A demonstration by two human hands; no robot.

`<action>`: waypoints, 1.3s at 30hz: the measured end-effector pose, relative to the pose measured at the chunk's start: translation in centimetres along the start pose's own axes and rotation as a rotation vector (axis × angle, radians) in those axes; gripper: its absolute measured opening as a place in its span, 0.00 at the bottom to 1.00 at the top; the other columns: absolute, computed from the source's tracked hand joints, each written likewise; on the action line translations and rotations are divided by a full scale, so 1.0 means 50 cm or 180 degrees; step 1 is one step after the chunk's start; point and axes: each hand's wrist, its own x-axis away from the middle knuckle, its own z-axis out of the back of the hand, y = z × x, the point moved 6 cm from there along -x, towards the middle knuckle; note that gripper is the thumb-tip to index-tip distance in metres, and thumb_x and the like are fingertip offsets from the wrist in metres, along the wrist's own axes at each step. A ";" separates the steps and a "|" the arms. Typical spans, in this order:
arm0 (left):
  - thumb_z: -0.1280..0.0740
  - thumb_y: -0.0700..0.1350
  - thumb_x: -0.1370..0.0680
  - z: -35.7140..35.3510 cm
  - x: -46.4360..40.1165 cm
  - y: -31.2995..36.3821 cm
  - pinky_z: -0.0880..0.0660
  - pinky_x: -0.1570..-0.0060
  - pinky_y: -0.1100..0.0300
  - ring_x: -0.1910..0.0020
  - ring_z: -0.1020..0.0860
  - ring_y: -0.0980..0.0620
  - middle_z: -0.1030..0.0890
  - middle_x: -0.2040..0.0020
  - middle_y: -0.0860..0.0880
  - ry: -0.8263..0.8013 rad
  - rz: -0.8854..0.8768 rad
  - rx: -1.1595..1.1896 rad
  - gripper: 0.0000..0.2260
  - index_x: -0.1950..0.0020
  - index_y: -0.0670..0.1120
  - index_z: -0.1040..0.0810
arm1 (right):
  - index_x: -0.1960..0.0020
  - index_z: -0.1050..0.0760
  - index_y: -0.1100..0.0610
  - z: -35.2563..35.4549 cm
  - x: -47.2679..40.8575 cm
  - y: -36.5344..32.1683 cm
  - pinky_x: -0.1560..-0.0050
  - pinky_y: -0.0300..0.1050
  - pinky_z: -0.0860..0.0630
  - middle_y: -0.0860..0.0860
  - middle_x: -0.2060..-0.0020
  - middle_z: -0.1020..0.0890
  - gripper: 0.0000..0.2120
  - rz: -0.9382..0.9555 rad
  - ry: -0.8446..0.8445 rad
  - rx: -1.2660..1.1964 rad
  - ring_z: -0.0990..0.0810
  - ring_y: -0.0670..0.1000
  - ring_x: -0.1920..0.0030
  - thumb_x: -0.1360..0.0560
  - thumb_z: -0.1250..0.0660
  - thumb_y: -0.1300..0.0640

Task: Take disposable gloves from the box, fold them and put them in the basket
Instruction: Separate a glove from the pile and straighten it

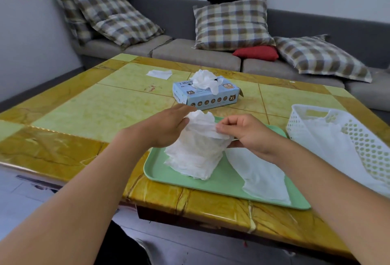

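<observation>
1. Thin white plastic was what I saw in both hands: a crumpled disposable glove (198, 148) held up over the green tray (221, 182).
2. My left hand (168, 126) pinched the glove's upper left edge between thumb and fingertips, the other fingers loosely curled.
3. My right hand (247, 132) gripped the upper right edge, fingers curled over it and the thumb underneath.
4. The glove hung between the hands in a wrinkled, bunched column, its lower end touching the tray.
5. A second glove (261, 176) lay flat on the tray just to the right of the held one, running toward the tray's near right corner.
6. The blue glove box (207, 96) stood on the yellow table (84, 108) beyond the tray, with a tuft of white gloves sticking out of its top opening.
7. The white perforated basket (363, 144) sat to the right of the tray, with white glove material inside it.
8. A small white sheet (159, 74) lay on the table's far left part, well apart from the box.
</observation>
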 end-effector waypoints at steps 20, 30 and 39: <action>0.24 0.49 0.28 0.040 0.035 0.035 0.23 0.65 0.65 0.67 0.20 0.60 0.18 0.70 0.56 0.0495 0.0043 -0.0013 0.09 0.68 0.50 0.17 | 0.47 0.17 0.61 -0.043 -0.006 0.069 0.54 0.45 0.19 0.56 0.53 0.13 0.13 -0.0812 0.0063 -0.1366 0.15 0.52 0.57 0.31 0.24 0.60; 0.36 0.57 0.19 -0.131 -0.024 0.040 0.34 0.29 0.50 0.24 0.38 0.49 0.41 0.21 0.53 -0.0711 -0.0170 -0.0975 0.26 0.22 0.52 0.37 | 0.42 0.18 0.61 0.057 0.014 -0.009 0.48 0.48 0.21 0.58 0.45 0.14 0.09 -0.0025 0.0392 -0.0384 0.17 0.54 0.48 0.19 0.34 0.59; 0.32 0.56 0.23 -0.122 -0.064 0.016 0.27 0.47 0.53 0.42 0.27 0.48 0.27 0.36 0.50 -0.0476 0.0243 -0.1097 0.21 0.33 0.51 0.29 | 0.40 0.19 0.64 0.194 0.136 -0.073 0.63 0.39 0.20 0.54 0.54 0.14 0.15 -0.0114 -0.0036 -0.0494 0.16 0.49 0.58 0.23 0.32 0.56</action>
